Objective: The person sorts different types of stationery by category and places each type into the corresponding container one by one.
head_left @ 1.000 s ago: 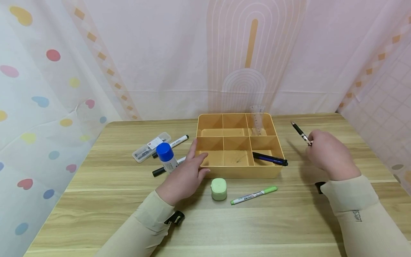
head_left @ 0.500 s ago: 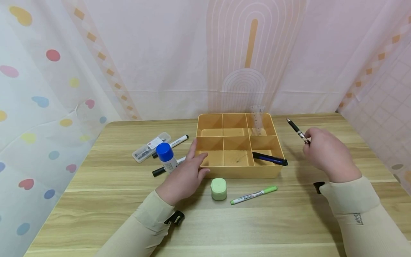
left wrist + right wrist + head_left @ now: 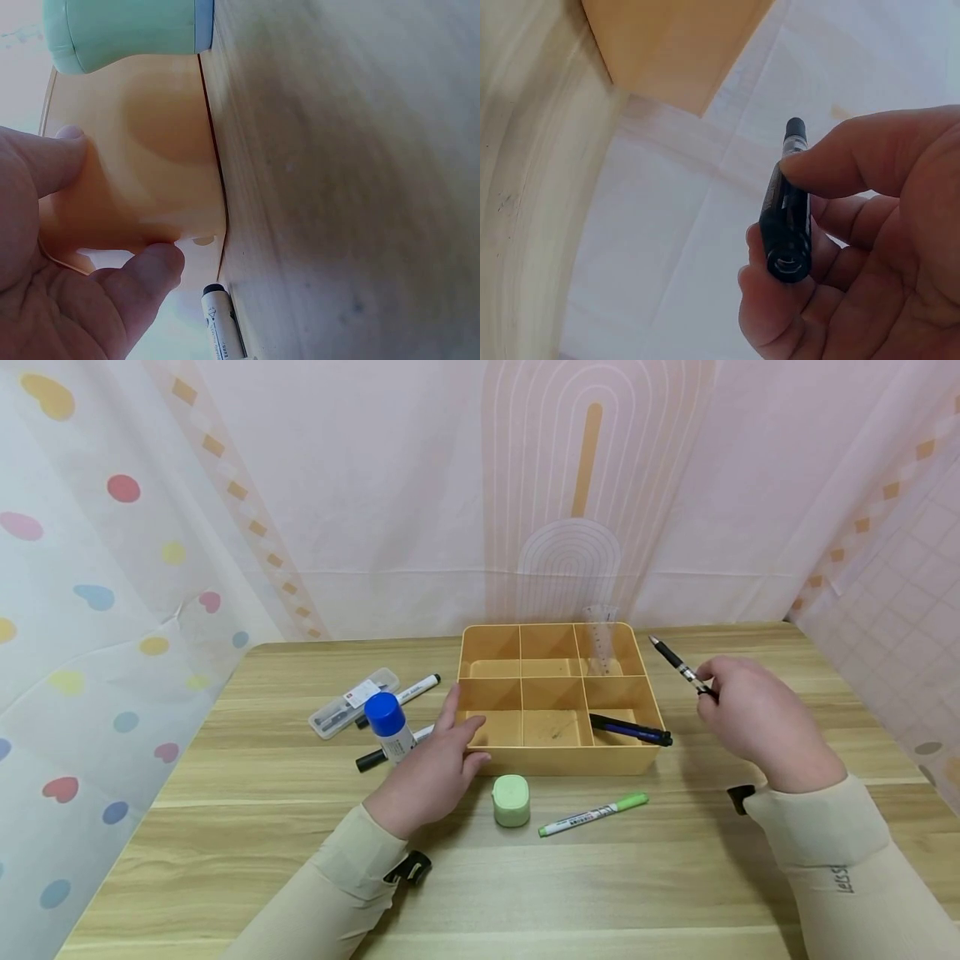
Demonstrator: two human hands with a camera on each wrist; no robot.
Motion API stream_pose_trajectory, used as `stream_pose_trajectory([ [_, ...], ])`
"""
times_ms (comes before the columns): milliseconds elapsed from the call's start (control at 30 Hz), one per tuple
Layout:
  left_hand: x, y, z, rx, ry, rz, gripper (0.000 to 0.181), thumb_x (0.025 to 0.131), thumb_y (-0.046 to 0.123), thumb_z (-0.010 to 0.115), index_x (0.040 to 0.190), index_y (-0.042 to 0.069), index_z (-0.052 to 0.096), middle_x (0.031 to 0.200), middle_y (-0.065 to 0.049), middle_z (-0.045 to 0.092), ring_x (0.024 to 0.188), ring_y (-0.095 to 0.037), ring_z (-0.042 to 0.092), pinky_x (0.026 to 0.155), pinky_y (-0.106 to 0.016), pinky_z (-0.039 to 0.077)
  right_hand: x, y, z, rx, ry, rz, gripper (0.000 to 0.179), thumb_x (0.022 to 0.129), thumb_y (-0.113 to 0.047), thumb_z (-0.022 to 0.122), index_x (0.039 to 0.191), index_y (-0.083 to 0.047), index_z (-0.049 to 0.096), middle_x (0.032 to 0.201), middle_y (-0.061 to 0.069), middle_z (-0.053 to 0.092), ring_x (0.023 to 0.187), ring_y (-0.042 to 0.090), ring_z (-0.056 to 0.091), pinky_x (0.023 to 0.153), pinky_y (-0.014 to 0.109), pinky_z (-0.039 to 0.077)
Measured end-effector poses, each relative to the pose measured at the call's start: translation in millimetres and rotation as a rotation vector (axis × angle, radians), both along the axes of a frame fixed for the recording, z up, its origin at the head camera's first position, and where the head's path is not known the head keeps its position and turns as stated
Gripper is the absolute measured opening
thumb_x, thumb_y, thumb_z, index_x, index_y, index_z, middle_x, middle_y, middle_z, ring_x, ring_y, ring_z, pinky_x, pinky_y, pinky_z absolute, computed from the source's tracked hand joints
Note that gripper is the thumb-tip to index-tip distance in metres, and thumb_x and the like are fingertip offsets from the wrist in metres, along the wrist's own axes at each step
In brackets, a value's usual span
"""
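A black pen (image 3: 684, 668) with a silvery tip and light bands is pinched between thumb and fingers of my right hand (image 3: 768, 718), held above the table to the right of the orange divided organizer (image 3: 570, 762). In the right wrist view the pen (image 3: 786, 217) shows its dark round end. Fairly straight fingers of my left hand (image 3: 431, 768) touch the organizer's front left corner. In the left wrist view, fingertips of the left hand (image 3: 82, 247) rest against its walls. A clear ruler (image 3: 602, 639) stands in the back right compartment; dark blue and black pens (image 3: 632, 731) lean in the front right one.
A pale green rounded container (image 3: 512, 802) and a green highlighter (image 3: 593, 815) lie in front. Left of the organizer are a blue-capped glue stick (image 3: 387, 720), a clear case (image 3: 354, 703) and black-capped markers (image 3: 418, 691). A patterned curtain (image 3: 375, 510) hangs behind the table.
My right hand has moved left with the pen, bringing its tip close to the organizer's back right corner. My left hand stays on the organizer.
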State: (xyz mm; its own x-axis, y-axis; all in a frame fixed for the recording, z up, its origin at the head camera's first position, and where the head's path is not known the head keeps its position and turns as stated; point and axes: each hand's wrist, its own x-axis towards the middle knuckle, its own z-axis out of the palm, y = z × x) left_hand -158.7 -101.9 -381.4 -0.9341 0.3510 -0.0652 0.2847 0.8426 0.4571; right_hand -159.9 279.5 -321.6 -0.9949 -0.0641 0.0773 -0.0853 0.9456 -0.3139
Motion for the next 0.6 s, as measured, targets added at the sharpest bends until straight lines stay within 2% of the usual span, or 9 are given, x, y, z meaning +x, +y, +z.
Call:
stream_pose_trajectory([
  [267, 0.2, 0.1, 1.2, 0.005, -0.004, -0.002, 0.057, 0.110, 0.037, 0.056, 0.160, 0.012, 0.046, 0.179, -0.005, -0.013, 0.136, -0.036, 0.062, 0.106, -0.047, 0.057, 2.7, -7.4, 0.9, -0.019, 0.056, 0.061, 0.023, 0.097, -0.008, 0.061, 0.115, 0.002, 0.071, 0.097, 0.016, 0.067, 0.082, 0.028, 0.058, 0.070, 0.038, 0.045],
  [600, 0.1, -0.5, 0.4, 0.010, -0.001, -0.004, 0.057, 0.110, 0.037, 0.056, 0.160, 0.012, 0.046, 0.179, -0.006, -0.012, 0.135, -0.036, 0.063, 0.104, -0.046, 0.059, 5.1, -11.3, 1.5, -0.014, 0.067, 0.148, 0.022, 0.098, -0.004, 0.064, 0.117, 0.003, 0.073, 0.105, 0.018, 0.071, 0.091, 0.030, 0.061, 0.081, 0.049, 0.052],
])
